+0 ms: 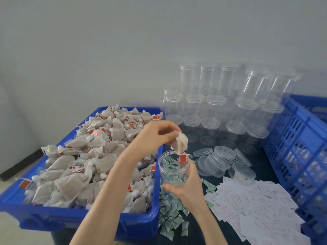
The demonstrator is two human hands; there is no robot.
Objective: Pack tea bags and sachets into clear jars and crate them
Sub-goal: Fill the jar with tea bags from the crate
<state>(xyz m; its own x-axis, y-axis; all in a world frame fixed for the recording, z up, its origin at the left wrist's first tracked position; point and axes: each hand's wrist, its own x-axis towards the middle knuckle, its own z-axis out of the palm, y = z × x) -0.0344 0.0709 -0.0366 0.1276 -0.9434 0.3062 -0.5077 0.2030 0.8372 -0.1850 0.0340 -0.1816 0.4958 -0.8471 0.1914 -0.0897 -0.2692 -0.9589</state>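
My left hand (157, 134) pinches a beige tea bag (180, 143) just above the mouth of an open clear jar (172, 167); the bag's red tag hangs at the jar's rim. My right hand (186, 187) grips the jar from below and the right, holding it tilted above the table. Through the jar's wall I see small green-and-white sachets, either inside it or behind it. A blue bin (88, 220) on the left is heaped with tea bags (92, 156).
Green-and-white sachets (172, 216) lie loose beside the bin. White-pink sachets (256, 209) spread over the dark table at right. Loose clear lids (221, 160) sit behind them, stacked lidded jars (221, 103) further back. A blue lattice crate (300, 147) stands at far right.
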